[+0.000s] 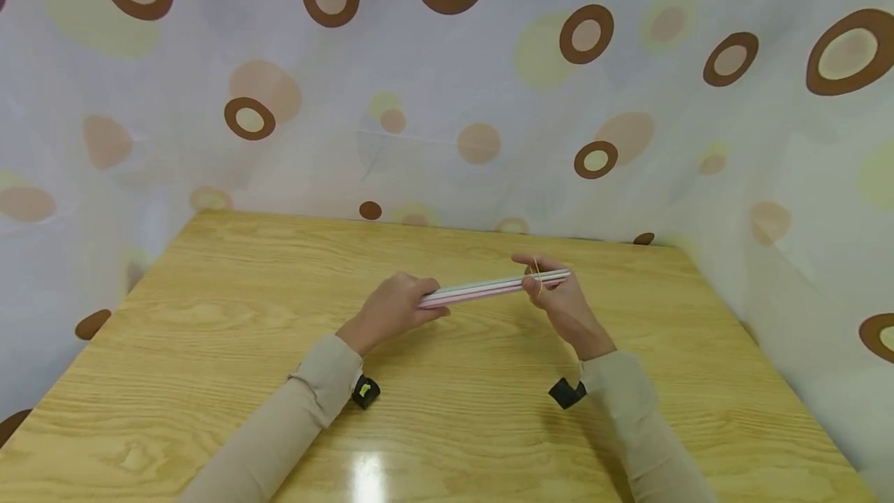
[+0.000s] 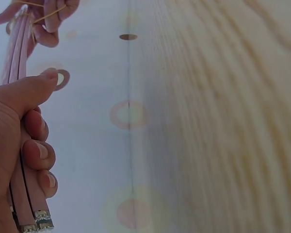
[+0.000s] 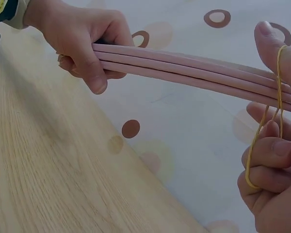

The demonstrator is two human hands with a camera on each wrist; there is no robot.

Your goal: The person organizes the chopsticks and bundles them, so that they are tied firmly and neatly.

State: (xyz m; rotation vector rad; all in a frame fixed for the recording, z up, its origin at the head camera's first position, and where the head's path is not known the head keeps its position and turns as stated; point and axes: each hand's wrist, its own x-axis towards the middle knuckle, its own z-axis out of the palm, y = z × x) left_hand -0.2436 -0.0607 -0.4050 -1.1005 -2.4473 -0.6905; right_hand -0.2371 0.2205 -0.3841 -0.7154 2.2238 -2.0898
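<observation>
My left hand (image 1: pixel 394 305) grips one end of a bundle of long, thin pink and whitish sticks (image 1: pixel 482 289), thumb on one side and fingers curled round the other. Shiny, patterned tips (image 2: pixel 41 216) stick out below that hand in the left wrist view. At the bundle's other end is my right hand (image 1: pixel 562 305), its fingers hooked in a thin yellow rubber band (image 3: pixel 279 77). The band crosses the sticks and stretches down over the bent fingers, while the thumb stands up beside it. Both hands hold the bundle above the table, nearly level.
A light wood-grain table (image 1: pixel 209 379) lies under the hands. Behind it and at its sides hangs a white cloth (image 1: pixel 419 177) with brown, peach and yellow circles. A black wrist device (image 1: pixel 365 392) sits at the left cuff and another (image 1: pixel 567 393) at the right.
</observation>
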